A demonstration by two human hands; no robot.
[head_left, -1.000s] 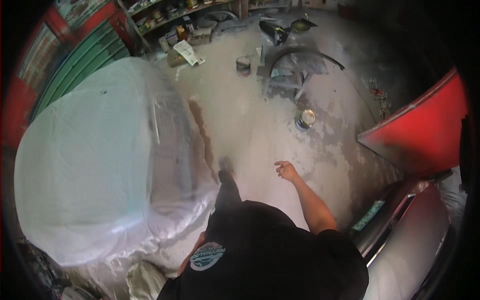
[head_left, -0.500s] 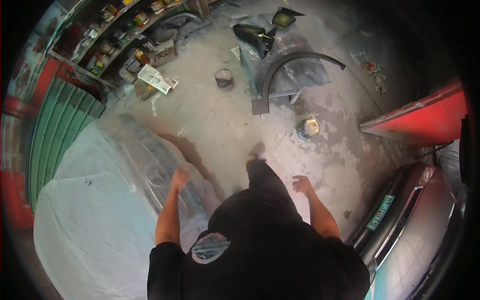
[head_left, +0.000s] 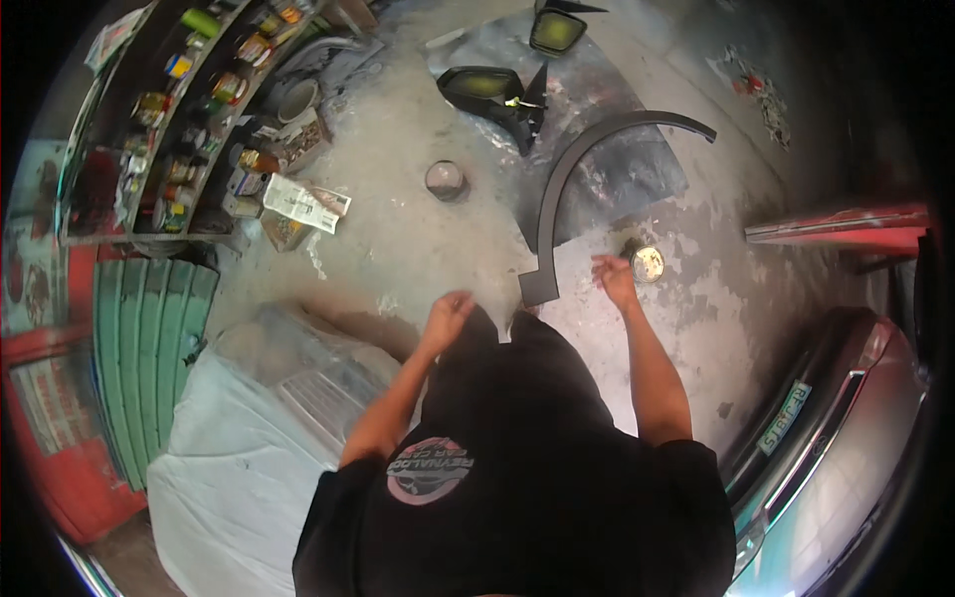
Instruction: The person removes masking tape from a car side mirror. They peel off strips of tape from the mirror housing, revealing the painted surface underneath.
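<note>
My left hand (head_left: 451,317) is held out in front of my body above my leg, fingers loosely curled, with nothing visible in it. My right hand (head_left: 615,279) hangs over the floor with its fingers apart, holding nothing. Between and beyond the hands lies a curved dark grey wheel arch trim (head_left: 553,199), its squared end towards me. Close by my right hand in the picture is a round tin (head_left: 647,264) on the floor. Two car side mirrors, a black one (head_left: 493,97) and another (head_left: 557,33), rest on a dark flat sheet (head_left: 617,95).
Shelves (head_left: 189,119) with jars and cans stand at far left, above green corrugated metal (head_left: 154,368). A plastic-covered car (head_left: 254,438) is on my left, a silver car's bumper (head_left: 826,448) on my right. Another tin (head_left: 446,181) and newspaper (head_left: 305,202) lie ahead.
I have stepped forward, nearer to the wheel arch trim and the tins. My left hand has moved inward from beside the covered car; my right hand reaches further forward.
</note>
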